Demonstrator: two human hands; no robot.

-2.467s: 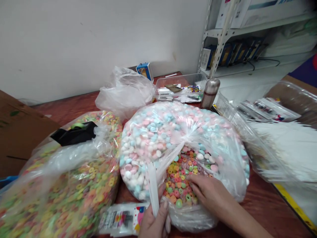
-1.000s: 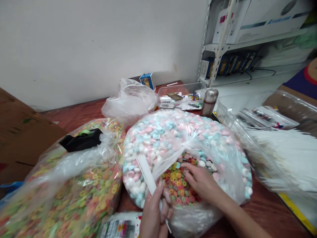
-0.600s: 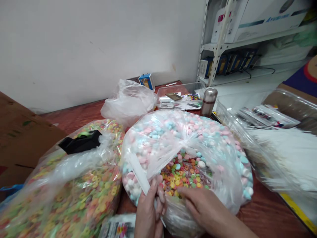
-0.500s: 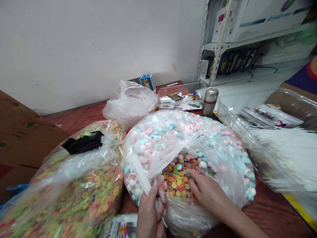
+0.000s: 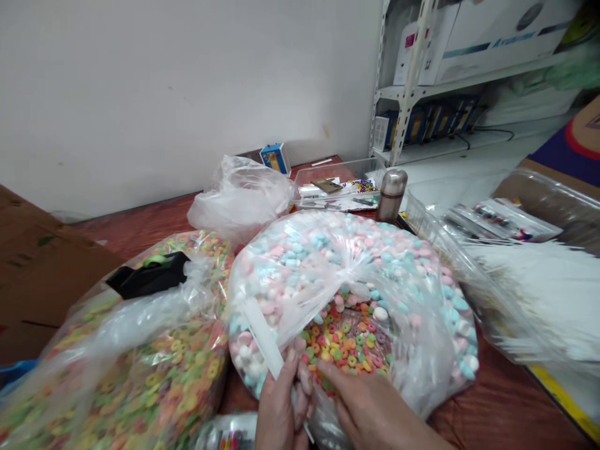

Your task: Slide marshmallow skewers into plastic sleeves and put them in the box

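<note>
A large clear bag of pastel pink, blue and white cereal rings [image 5: 328,256] lies in front of me, with brightly coloured rings [image 5: 347,353] showing in a patch near its front. My right hand [image 5: 370,409] rests at that patch, its fingertips among the coloured rings and holding nothing visible. My left hand [image 5: 281,403] pinches the lower end of a white plastic strip [image 5: 262,334] at the bag's front edge. To the left lies a bulging bag of multicoloured rings [image 5: 140,369], with a black tape dispenser [image 5: 150,275] on top.
A crumpled clear bag [image 5: 239,200], a clear tray of small items [image 5: 328,194] and a steel flask [image 5: 390,197] stand behind on the reddish wooden table [image 5: 135,231]. A cardboard box [image 5: 42,275] is at left, clear packaging [image 5: 506,275] at right, and a metal shelf [image 5: 407,81] behind.
My right hand has slid left and toward me across the coloured rings, closer to my left hand. My left hand stays on the white strip, and the view has shifted slightly.
</note>
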